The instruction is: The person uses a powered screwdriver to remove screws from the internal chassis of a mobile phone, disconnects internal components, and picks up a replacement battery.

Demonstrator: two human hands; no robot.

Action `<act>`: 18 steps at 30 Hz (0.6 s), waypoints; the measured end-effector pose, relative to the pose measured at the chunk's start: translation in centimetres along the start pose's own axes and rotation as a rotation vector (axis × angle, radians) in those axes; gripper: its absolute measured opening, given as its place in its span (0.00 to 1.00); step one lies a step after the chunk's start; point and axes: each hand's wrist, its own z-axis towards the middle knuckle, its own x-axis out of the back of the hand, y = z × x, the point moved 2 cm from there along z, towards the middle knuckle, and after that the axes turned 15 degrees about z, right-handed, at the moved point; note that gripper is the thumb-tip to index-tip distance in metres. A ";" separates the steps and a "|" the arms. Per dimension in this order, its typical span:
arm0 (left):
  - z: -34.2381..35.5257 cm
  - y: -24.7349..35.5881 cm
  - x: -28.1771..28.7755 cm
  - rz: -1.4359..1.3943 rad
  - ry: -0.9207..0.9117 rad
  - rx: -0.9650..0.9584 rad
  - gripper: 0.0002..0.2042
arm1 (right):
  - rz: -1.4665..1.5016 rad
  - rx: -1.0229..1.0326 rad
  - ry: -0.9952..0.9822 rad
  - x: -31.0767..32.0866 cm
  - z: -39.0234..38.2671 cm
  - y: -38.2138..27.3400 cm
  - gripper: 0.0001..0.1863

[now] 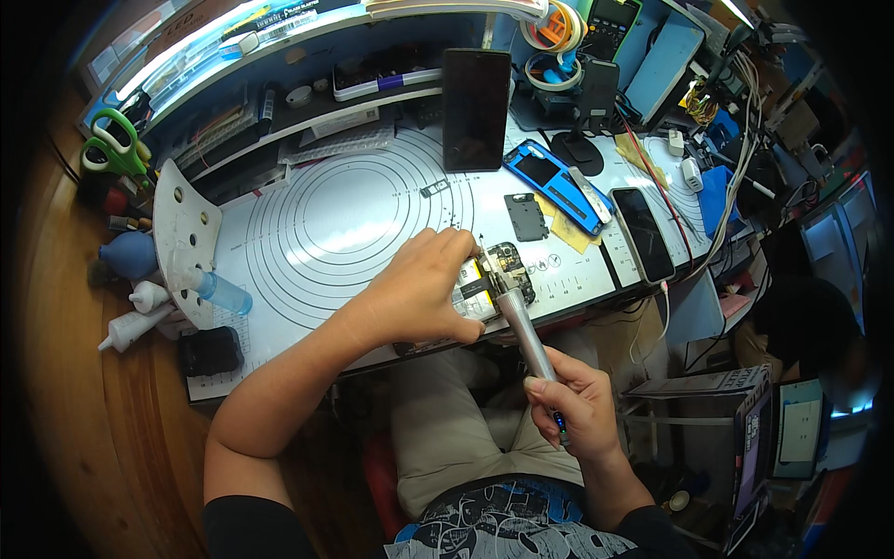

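Note:
My left hand (424, 284) grips an opened smartphone (476, 296) at the front edge of the mat, fingers along its far side and thumb on its near side. A silver and yellow battery shows in the phone, with a dark circuit board (514, 263) at its right end. In my right hand (579, 401) is a silver electric screwdriver (529, 337), held slanting, its upper end over the board. Whether its tip touches the board is hard to make out. Just beyond my left fingers, small dark screws (451, 220) lie on the white mat (307, 279).
A dark flat cover (528, 217), a blue phone frame (549, 182) and a black phone (643, 235) with a cable lie to the right. Behind stands a dark tablet (476, 110). Bottles, a blue air blower (128, 254) and green scissors (116, 147) are at the left.

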 end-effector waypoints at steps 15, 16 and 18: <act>0.0 -0.2 -0.2 0.003 0.018 -0.014 0.35 | 0.012 0.004 -0.003 0.0 0.1 0.1 0.24; 0.0 -0.1 -0.1 0.003 0.014 -0.014 0.35 | 0.012 0.004 -0.003 0.0 0.1 0.1 0.24; 0.0 -0.1 -0.1 0.003 0.010 -0.015 0.35 | 0.011 0.006 -0.003 0.0 0.1 0.1 0.24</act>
